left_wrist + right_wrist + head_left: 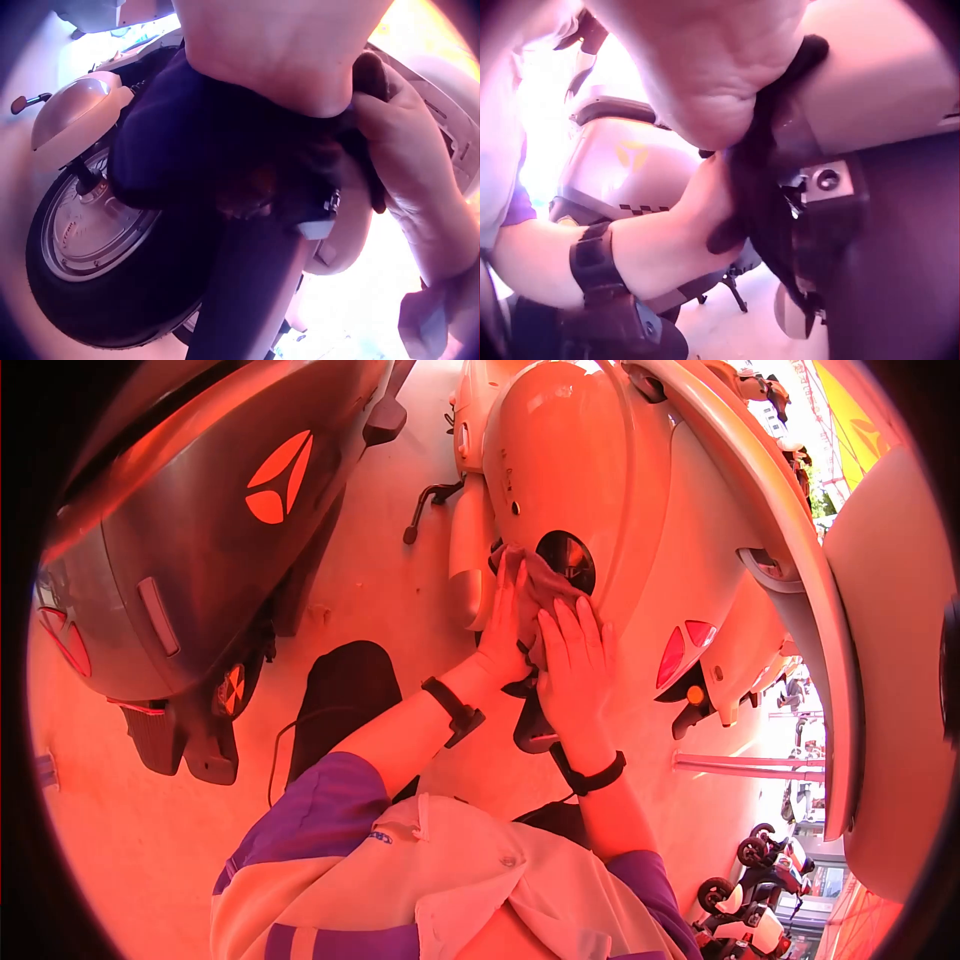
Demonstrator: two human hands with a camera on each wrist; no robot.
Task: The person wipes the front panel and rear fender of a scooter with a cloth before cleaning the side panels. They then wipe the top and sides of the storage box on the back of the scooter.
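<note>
A dark cloth [545, 582] lies over the lower end of a glossy scooter body [565, 450], beside a round black fitting [575, 560]. My left hand [502, 628] rests on the cloth's left part with fingers extended. On the right part, my right hand [578, 665] lies with its fingers stretched out and pressed against the cloth. The left wrist view has the cloth [176, 142] spread below my left palm [270, 56], above a wheel [82, 247]. In the right wrist view, folds of cloth [757, 165] hang below the right palm [712, 82].
A darker scooter [190, 540] with a triangular emblem stands at the left. Its neighbour on the right has a red tail light [685, 650]. A brake lever [430, 505] juts out near the worked-on scooter. Several more scooters [755, 890] stand farther off at the lower right.
</note>
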